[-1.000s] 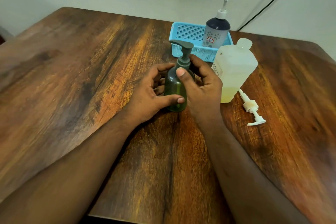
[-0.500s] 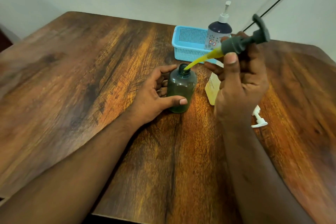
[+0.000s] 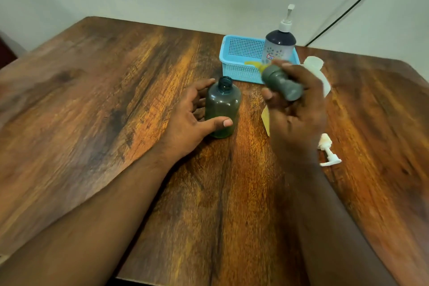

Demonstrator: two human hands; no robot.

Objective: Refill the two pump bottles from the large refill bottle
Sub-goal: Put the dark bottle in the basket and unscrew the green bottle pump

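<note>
Two hands: my left hand [image 3: 192, 121] cups the uncapped green bottle [image 3: 222, 109]; my right hand [image 3: 294, 109] grips its grey pump [image 3: 282, 83].

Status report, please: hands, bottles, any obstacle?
Left hand steadies green bottle, neck open. Right hand holds grey pump, clear of it. Refill bottle mostly hidden behind right hand.

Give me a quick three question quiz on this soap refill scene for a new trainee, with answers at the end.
1. True or false: the green bottle has its pump removed.
2. Which hand holds the grey pump? A left hand B right hand
3. Fill in: the dark-topped pump bottle stands in the blue ____.

Key: 1 true. 2 B. 3 basket.
</note>
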